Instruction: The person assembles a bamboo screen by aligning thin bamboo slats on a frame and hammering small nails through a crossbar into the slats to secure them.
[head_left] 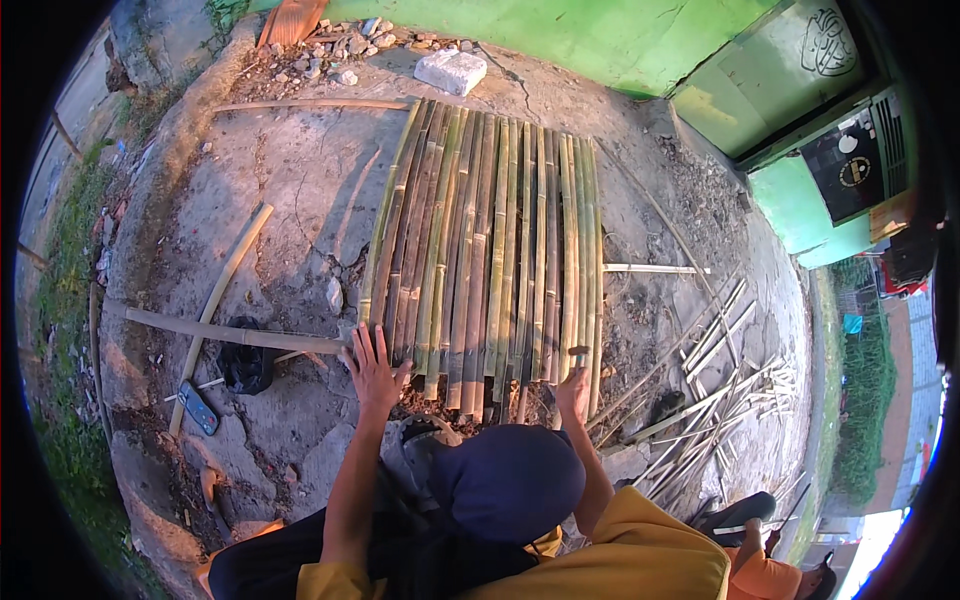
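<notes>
Probably hammering: right grip [572,393] grasps the hammer [578,351], left grip [375,380] lies spread on bamboo slats [467,260], near left; next needs careful aim.

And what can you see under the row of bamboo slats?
A bamboo strip reaches its far-left corner, a pale strip its right edge; the bamboo slats cover whatever lies beneath.

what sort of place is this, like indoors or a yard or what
Most likely an outdoor yard beside a building: cracked concrete ground, a green wall along the far side, and grass at the left edge.
</notes>
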